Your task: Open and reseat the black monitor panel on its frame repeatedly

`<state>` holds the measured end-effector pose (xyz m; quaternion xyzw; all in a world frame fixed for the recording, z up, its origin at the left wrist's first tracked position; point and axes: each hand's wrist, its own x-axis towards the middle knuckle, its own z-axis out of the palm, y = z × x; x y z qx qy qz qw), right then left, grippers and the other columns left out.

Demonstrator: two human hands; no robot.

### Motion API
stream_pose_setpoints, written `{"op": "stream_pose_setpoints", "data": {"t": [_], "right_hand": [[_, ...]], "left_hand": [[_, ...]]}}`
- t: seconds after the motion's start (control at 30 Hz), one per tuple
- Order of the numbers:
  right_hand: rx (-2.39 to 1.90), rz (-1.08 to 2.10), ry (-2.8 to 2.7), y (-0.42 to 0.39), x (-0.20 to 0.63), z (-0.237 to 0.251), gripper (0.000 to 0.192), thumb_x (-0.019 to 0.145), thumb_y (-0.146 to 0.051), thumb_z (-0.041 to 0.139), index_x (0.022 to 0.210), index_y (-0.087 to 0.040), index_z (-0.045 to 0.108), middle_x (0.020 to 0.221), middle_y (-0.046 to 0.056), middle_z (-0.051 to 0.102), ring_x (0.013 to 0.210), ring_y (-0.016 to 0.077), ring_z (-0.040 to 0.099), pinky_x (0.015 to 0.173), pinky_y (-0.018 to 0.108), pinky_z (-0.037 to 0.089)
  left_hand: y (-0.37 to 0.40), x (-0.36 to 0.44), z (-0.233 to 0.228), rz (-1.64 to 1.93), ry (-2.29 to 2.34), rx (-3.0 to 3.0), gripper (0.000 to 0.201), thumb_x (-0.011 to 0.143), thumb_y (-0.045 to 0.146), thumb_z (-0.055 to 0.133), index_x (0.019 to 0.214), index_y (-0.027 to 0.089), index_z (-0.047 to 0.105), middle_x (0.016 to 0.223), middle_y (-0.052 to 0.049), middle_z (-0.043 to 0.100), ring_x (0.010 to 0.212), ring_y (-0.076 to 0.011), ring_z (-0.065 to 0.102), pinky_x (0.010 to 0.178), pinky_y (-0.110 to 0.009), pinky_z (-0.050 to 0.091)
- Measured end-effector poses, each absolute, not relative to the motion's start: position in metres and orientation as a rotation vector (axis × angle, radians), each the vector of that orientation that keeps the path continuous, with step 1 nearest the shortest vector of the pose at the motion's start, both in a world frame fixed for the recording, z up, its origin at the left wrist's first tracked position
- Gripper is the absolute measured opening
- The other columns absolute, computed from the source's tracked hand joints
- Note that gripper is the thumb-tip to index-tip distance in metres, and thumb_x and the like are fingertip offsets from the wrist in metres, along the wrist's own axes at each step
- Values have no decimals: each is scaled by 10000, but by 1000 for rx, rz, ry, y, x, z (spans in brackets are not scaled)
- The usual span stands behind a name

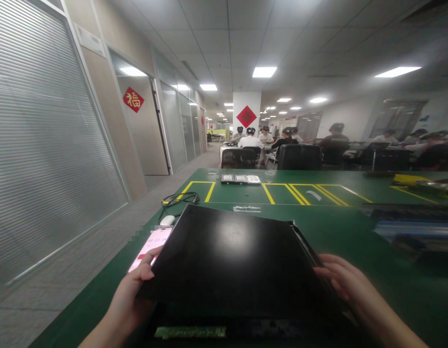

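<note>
A flat black cover panel [224, 251] with a glossy light reflection lies slightly askew over a black box-shaped device in front of me. Below its near edge, a strip of green circuit board [190, 332] shows inside the dark case. My left hand [135, 285] is closed on the panel's left edge, thumb on top and the other fingers hidden underneath. On the opposite side, my right hand [341, 275] presses its fingers against the right edge, where a narrow gap shows; its thumb is hidden. A phone with a lit pink screen [151, 246] lies just beyond my left hand.
Three hard drives [240, 179] sit toward the far edge of the green table [354, 222]. A white mouse [167, 220] and a coiled black cable [178, 198] are at the left. Blurred blue and black items [412, 234] lie right. Several people sit beyond.
</note>
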<state>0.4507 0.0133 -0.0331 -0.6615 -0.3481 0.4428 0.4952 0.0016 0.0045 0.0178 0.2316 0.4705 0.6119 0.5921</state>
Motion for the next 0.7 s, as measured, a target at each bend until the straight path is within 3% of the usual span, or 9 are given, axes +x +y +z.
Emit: {"op": "stream_pose_setpoints", "data": {"t": [0.23, 0.5, 0.7], "right_hand": [[-1601, 1087, -844, 15, 450, -32, 522, 705, -469, 657, 1130, -173, 595, 849, 118, 784, 441, 93, 439, 414, 222, 251], [-1613, 1080, -826, 16, 450, -34, 559, 668, -478, 662, 1131, -170, 599, 844, 125, 779, 424, 87, 422, 397, 216, 243], [-1615, 1076, -837, 16, 453, -37, 560, 682, -483, 643, 1144, -169, 605, 869, 135, 775, 437, 97, 428, 409, 231, 265]], "left_hand": [[5, 2, 19, 1418, 1112, 548, 605, 473, 47, 603, 1053, 213, 648, 842, -48, 790, 707, -336, 754, 591, -426, 600], [8, -1, 11, 1437, 1088, 556, 633, 479, 50, 602, 1090, 208, 653, 910, -55, 790, 758, -341, 759, 640, -443, 608], [8, 1, 13, 1437, 1139, 527, 637, 456, 68, 600, 1077, 201, 655, 933, -86, 799, 698, -345, 753, 559, -427, 596]]}}
